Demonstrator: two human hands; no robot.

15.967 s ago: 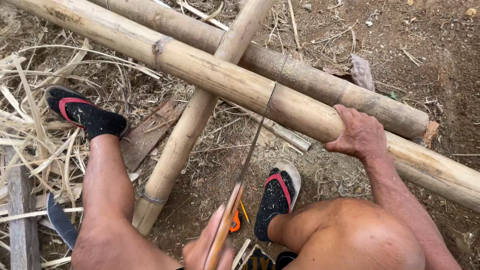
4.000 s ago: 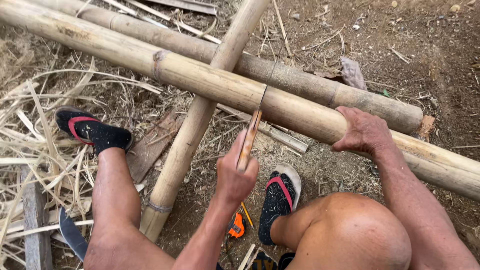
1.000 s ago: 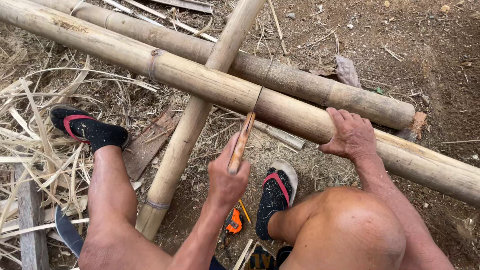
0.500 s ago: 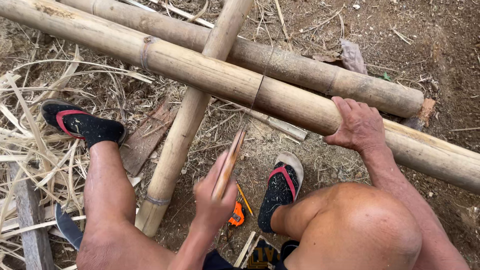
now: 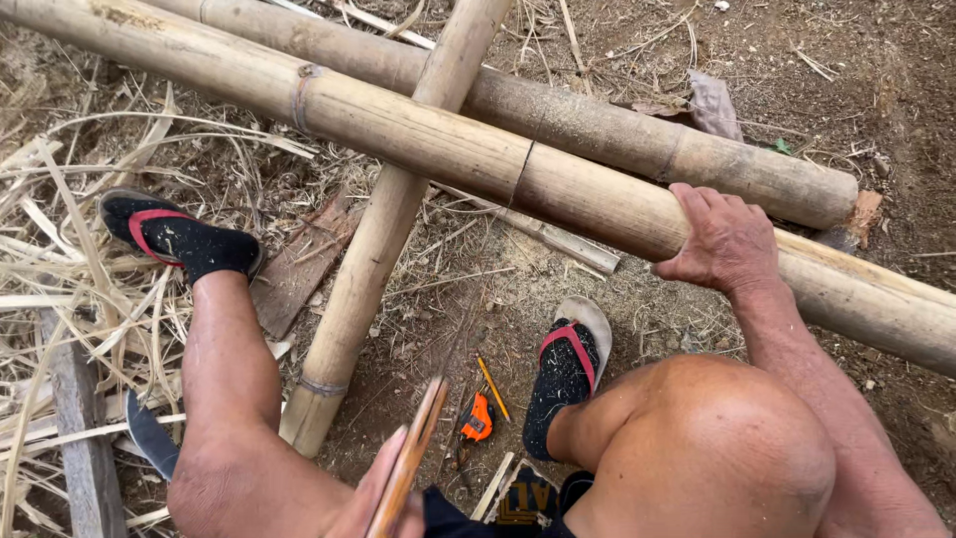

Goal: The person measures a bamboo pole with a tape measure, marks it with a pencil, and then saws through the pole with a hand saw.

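— What's he got hold of?

— His right hand (image 5: 725,239) is pressed down, fingers spread, on the long bamboo pole (image 5: 438,139), just right of the dark cut line across it. His left hand (image 5: 383,498) is curled tight around a wooden-handled saw (image 5: 418,443), held well below that pole, near his knee.

— And around it?

— A second pole (image 5: 597,125) lies just behind it, a third (image 5: 373,259) crosses under. An orange tape measure (image 5: 478,418) and pencil (image 5: 492,389) lie below, beside his sandalled foot (image 5: 568,374).
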